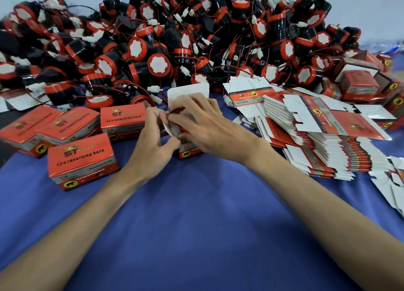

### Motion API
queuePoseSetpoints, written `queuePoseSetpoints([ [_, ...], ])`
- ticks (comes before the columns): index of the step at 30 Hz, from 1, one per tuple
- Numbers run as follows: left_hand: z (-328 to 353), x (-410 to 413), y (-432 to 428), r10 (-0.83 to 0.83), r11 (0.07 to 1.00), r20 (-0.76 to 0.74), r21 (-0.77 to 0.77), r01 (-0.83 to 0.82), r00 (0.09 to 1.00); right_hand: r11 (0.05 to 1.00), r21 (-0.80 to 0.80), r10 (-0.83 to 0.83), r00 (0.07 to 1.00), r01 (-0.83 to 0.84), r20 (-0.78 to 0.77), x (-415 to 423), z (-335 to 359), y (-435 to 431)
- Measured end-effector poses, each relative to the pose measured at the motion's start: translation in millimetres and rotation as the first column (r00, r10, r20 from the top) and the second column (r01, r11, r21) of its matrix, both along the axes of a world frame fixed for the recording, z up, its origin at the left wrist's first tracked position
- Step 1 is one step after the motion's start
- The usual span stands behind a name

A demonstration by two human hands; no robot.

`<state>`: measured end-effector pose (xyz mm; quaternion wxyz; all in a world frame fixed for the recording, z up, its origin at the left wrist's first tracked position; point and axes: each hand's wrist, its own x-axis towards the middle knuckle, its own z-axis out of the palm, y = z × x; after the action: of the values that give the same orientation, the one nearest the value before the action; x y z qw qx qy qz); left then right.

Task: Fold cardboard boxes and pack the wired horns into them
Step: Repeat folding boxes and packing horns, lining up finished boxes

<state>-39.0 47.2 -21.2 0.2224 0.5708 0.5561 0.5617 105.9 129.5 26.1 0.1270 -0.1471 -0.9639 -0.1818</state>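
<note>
On the left of the blue cloth (196,220) lie four closed red cardboard boxes (83,159), each with its printed lid up and its long side running about left to right. More to the middle, the left hand (153,142) pinches a small white side flap (168,128) between thumb and fingers. This flap belongs to the open red cardboard box (189,151), which stands upright in the centre with its mouth up. Its large white lid flap (189,91) stands up on the far side. The box's long axis I cannot make out, because the hands cover most of it.

The right hand (203,120) lies over the mouth with bent fingers. Under it only a bit of the red-and-black wired horn (183,129) shows. Whether the hand grasps it or only presses it, I cannot tell.

Behind is a big heap of black-and-red wired horns (159,63). On the right lies a stack of flat unfolded box blanks (328,146), cut off at the edge.
</note>
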Motion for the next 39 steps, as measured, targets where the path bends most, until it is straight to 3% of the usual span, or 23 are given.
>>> queuePoseSetpoints([
  [7, 1.8, 3.0, 0.3, 0.041, 0.999, -0.006, -0.022, -0.042, 0.999, 0.973, -0.228, -0.015, 0.999, 0.023, 0.035, -4.5, 2.5, -0.7],
  [14, 4.2, 3.3, -2.4, 0.029, 0.999, 0.039, -0.026, -0.028, 0.999, 0.993, -0.087, -0.084, 0.996, 0.082, -0.018, 0.3, 2.1, -8.2],
  [20, 2.9, 4.4, -2.3, 0.043, 0.999, 0.004, -0.022, -0.043, 0.999, 0.963, -0.229, -0.139, 0.990, 0.143, 0.031, -3.0, 10.3, -7.5],
  [22, 2.6, 4.7, -1.2, 0.086, 0.996, -0.049, 0.020, -0.085, 0.995, 0.962, -0.232, -0.129, 0.988, 0.144, 0.082, -3.7, 8.3, -6.6],
  [24, 4.5, 4.5, -1.1, 0.161, 0.977, -0.081, 0.157, -0.147, 0.984, 0.976, -0.196, -0.078, 0.990, 0.100, 0.118, -3.4, 6.4, -5.6],
  [27, 6.3, 4.4, -2.5, 0.319, 0.887, -0.001, 0.352, -0.299, 0.948, 0.985, -0.163, -0.039, 0.991, 0.059, 0.125, -3.6, 10.4, -3.8],
  [31, 3.2, 2.0, -2.5, 0.436, 0.833, -0.008, 0.381, -0.401, 0.900, 0.986, -0.159, -0.035, 0.990, 0.056, 0.135, -2.7, 13.0, -6.4],
  [39, 1.1, 0.3, -1.2, 0.479, 0.805, -0.003, 0.400, -0.438, 0.878, 0.957, -0.270, -0.076, 0.991, 0.103, 0.110, -3.3, 16.8, -6.7],
])
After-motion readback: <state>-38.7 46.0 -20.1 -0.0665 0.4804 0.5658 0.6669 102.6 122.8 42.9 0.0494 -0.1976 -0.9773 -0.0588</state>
